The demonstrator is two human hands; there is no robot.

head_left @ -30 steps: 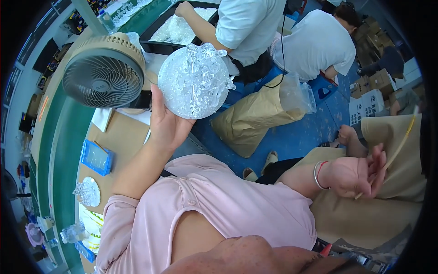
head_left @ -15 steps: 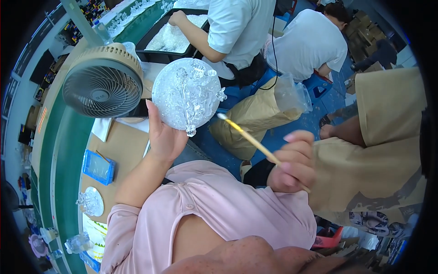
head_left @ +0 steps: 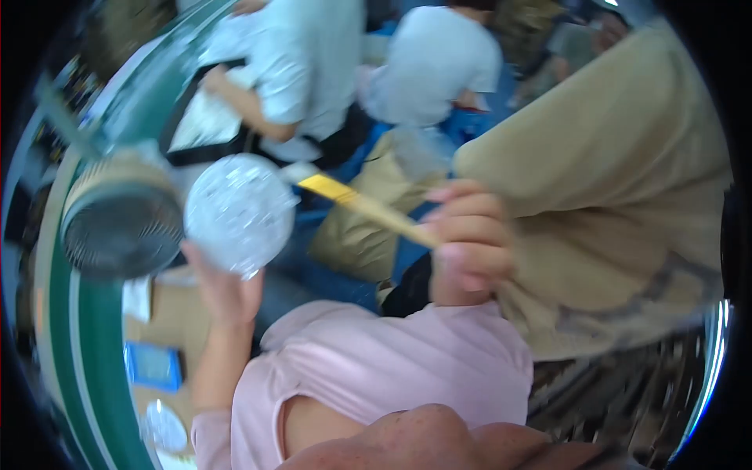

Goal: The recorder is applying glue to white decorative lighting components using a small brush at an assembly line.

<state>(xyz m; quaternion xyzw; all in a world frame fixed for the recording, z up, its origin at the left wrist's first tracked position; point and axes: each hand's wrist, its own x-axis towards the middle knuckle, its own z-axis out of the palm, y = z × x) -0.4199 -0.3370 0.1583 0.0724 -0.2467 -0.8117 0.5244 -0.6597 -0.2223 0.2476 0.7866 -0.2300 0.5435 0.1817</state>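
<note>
Brush point(head_left: 364, 206) nearer clear disc point(head_left: 239, 215), right fingers point(head_left: 470, 229) pinching brush, left fingers point(head_left: 196, 262) gripping disc, brown tabletop point(head_left: 176, 321), fan point(head_left: 121, 227), apparently blue floor point(head_left: 352, 292)

Brush point(head_left: 366, 207) now near the clear disc point(head_left: 239, 213), formerly well apart

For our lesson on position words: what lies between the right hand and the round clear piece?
In the head view, a brush lies there: the right hand holds it, angled toward the round clear piece; contact is unclear.
</note>
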